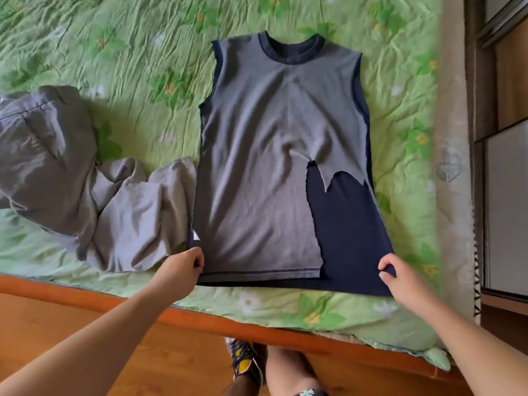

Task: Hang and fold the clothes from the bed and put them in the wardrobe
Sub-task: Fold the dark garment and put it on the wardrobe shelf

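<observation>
We stand at the foot of the bed (128, 52), whose green flowered spread carries all the laundry in view. Along the right edge runs what looks like the wardrobe (505, 81), with sliding panels and well apart from the clothes.

The sleeveless top (257, 167) lies flat on the spread, neckband away from us and hem at the near edge. Its grey front has a jagged gap at the lower right where a navy layer shows through. Just beside it on the left, touching its side, sits a crumpled heap of grey clothes (57, 152), not yet sorted.

Our hands are well apart, each clamped on the top. The left hand (183, 267) pinches the left corner of the hem, and the right hand (400, 278) pinches the navy right corner.

We judge this to be the laying-out step that opens the folding of this top. The task is early, with the heap untouched and nothing yet in the wardrobe.

The next move likely calls for bringing one side across toward the middle, keeping the two layers together so the cut front does not bunch.
</observation>
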`<action>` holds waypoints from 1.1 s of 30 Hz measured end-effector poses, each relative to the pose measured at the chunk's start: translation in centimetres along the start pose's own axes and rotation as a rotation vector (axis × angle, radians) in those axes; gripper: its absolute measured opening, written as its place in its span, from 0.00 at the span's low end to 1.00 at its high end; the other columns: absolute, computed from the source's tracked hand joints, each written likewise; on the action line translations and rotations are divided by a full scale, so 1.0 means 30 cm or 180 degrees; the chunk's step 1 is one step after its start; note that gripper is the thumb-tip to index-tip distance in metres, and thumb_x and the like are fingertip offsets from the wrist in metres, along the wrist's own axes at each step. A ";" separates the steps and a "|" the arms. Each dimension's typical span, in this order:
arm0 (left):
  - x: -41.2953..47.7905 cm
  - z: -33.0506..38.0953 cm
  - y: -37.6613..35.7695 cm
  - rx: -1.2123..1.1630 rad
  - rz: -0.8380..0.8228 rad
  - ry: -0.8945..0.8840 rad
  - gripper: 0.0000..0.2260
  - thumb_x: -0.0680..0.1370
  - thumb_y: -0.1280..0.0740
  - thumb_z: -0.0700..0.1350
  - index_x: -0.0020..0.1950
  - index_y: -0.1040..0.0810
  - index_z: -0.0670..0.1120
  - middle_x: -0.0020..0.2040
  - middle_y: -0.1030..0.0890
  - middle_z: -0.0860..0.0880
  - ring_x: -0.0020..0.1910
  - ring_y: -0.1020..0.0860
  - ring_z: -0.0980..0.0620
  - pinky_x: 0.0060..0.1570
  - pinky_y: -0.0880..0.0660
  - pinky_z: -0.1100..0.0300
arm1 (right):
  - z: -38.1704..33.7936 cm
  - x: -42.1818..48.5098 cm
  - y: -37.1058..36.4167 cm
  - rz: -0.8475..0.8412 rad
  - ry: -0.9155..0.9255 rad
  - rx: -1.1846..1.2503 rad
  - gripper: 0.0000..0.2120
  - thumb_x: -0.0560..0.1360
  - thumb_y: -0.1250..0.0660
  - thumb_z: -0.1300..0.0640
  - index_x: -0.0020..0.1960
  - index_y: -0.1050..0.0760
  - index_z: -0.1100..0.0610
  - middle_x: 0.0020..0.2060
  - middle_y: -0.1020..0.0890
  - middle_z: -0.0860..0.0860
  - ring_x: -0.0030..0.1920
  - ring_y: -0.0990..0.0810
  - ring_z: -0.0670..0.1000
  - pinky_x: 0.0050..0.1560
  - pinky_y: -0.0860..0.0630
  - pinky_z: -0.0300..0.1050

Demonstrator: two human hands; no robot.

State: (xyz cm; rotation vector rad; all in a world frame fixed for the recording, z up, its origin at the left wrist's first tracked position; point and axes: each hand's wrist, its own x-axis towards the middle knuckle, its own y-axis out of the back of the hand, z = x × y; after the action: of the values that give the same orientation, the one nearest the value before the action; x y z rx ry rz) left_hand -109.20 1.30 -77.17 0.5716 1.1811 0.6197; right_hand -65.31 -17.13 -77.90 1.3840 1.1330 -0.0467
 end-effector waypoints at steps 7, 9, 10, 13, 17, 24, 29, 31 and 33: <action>0.053 0.063 0.123 -0.1178 -0.0129 0.0181 0.12 0.79 0.33 0.39 0.39 0.22 0.53 0.31 0.24 0.60 0.21 0.32 0.58 0.22 0.34 0.63 | -0.078 0.092 0.108 0.0492 -0.0097 0.1244 0.15 0.72 0.30 0.67 0.32 0.22 0.49 0.34 0.19 0.52 0.36 0.23 0.53 0.38 0.31 0.45; 0.091 0.107 0.228 -0.1560 -0.0050 0.0413 0.10 0.80 0.32 0.40 0.40 0.19 0.51 0.32 0.25 0.56 0.20 0.31 0.55 0.19 0.34 0.64 | -0.151 0.145 0.181 0.0534 -0.0022 0.1543 0.14 0.72 0.30 0.65 0.31 0.22 0.50 0.33 0.18 0.52 0.37 0.23 0.54 0.39 0.31 0.45; 0.114 0.130 0.295 -0.1696 0.0030 0.0467 0.08 0.80 0.31 0.41 0.41 0.19 0.49 0.30 0.26 0.51 0.20 0.31 0.55 0.19 0.35 0.65 | -0.201 0.177 0.228 0.0552 0.0025 0.1699 0.13 0.71 0.30 0.65 0.32 0.21 0.51 0.32 0.19 0.52 0.37 0.23 0.54 0.39 0.31 0.46; 0.199 0.222 0.539 -0.2462 0.0353 0.0568 0.06 0.81 0.33 0.40 0.45 0.19 0.42 0.32 0.28 0.45 0.22 0.31 0.54 0.20 0.34 0.66 | -0.376 0.326 0.422 0.0769 0.0159 0.2278 0.11 0.71 0.31 0.64 0.32 0.21 0.54 0.33 0.20 0.53 0.41 0.23 0.55 0.43 0.29 0.48; 0.371 0.330 0.827 -0.3755 0.1143 0.0272 0.06 0.82 0.35 0.38 0.57 0.22 0.40 0.46 0.21 0.45 0.39 0.20 0.53 0.42 0.23 0.66 | -0.617 0.547 0.689 0.0716 0.0036 0.3523 0.07 0.78 0.36 0.51 0.53 0.22 0.51 0.48 0.22 0.55 0.47 0.20 0.58 0.31 0.18 0.53; 0.539 0.399 0.550 0.0080 0.0966 -0.0353 0.30 0.76 0.29 0.46 0.77 0.34 0.46 0.69 0.29 0.42 0.66 0.28 0.37 0.65 0.29 0.46 | -0.679 0.606 0.417 0.0313 0.1655 -0.0715 0.25 0.75 0.30 0.45 0.69 0.31 0.50 0.59 0.25 0.54 0.59 0.24 0.60 0.58 0.25 0.54; 0.636 0.406 0.341 0.1852 0.0881 -0.0347 0.33 0.74 0.34 0.44 0.77 0.41 0.54 0.68 0.33 0.47 0.67 0.32 0.43 0.65 0.33 0.46 | -0.667 0.605 0.201 0.0971 0.2009 -0.2444 0.26 0.73 0.36 0.60 0.70 0.34 0.50 0.58 0.28 0.54 0.57 0.27 0.58 0.51 0.31 0.55; 0.675 0.410 0.326 0.2053 0.0998 -0.0403 0.31 0.74 0.34 0.40 0.75 0.40 0.52 0.64 0.33 0.46 0.62 0.30 0.42 0.57 0.29 0.47 | -0.692 0.625 0.191 0.1401 0.2201 -0.2604 0.19 0.72 0.35 0.64 0.62 0.28 0.55 0.49 0.25 0.55 0.49 0.25 0.60 0.46 0.32 0.55; 0.704 0.403 0.325 0.2154 0.1103 -0.0465 0.27 0.74 0.35 0.38 0.71 0.37 0.50 0.60 0.32 0.46 0.57 0.29 0.42 0.49 0.27 0.47 | -0.710 0.653 0.196 0.1590 0.2373 -0.2703 0.12 0.71 0.34 0.67 0.53 0.26 0.57 0.42 0.25 0.54 0.43 0.24 0.59 0.43 0.31 0.54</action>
State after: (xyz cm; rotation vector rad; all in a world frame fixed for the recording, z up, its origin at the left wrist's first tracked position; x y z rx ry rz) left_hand -93.61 22.04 -80.92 1.3935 1.1516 0.4456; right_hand -64.30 12.15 -81.55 0.8533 1.1398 1.2548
